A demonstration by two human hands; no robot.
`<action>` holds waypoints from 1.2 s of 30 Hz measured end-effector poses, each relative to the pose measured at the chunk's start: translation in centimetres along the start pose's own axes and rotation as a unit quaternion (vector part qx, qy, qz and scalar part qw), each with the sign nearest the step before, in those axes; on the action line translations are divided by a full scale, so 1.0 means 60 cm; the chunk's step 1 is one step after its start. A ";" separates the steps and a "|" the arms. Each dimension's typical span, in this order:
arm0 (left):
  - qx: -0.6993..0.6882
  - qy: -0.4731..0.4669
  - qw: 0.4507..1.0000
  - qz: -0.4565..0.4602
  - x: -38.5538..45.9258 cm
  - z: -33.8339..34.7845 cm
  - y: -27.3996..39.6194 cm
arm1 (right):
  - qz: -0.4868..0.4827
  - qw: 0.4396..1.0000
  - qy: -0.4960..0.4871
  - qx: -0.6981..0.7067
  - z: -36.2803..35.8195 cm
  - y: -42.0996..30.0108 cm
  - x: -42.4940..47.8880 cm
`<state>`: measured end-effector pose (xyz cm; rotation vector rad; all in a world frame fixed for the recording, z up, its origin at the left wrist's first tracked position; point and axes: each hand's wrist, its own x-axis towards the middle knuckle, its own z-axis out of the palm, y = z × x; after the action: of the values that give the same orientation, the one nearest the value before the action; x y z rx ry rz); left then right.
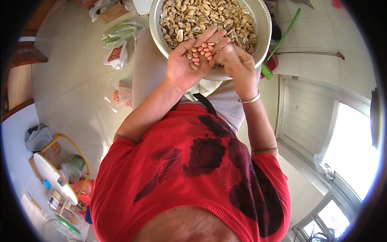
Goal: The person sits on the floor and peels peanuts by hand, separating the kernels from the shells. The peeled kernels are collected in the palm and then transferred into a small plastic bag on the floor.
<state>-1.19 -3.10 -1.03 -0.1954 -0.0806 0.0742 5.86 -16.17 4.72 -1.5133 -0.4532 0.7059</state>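
Observation:
My left hand (189, 65) is held palm up over the near rim of a metal basin (155, 27). Several shelled peanut kernels (208, 50) with pink skins lie across its palm and fingers, along with a few darker pieces that may be unshelled. Beside it, my right hand (237, 62) is curled, knuckles up, against the left fingertips. Blur and the hand's own back hide whether anything is between its fingers. Broken peanut shells (208, 15) fill the basin, which rests over my lap.
On the floor at left lie a bag of peanut kernels (115, 53), another kernel bag (122, 95) and bagged green vegetables (122, 33). A green broom (266, 72) leans at right, near a white door (305, 106). A white round-topped object (54, 178) stands lower left.

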 end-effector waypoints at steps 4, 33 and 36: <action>0.038 -0.003 0.999 0.001 -0.001 0.004 -0.006 | -0.121 0.945 -0.021 -0.302 0.014 0.005 -0.010; 0.117 0.009 0.993 0.020 0.007 -0.012 -0.013 | -0.171 0.883 -0.004 -0.437 0.029 0.014 -0.009; 0.104 0.012 0.994 0.018 0.007 -0.013 -0.014 | -0.198 0.861 -0.008 -0.468 0.032 0.018 -0.008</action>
<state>-0.65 -4.02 -1.58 0.0114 -0.0454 0.1166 4.08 -15.13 3.81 -2.2091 -1.2006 0.1344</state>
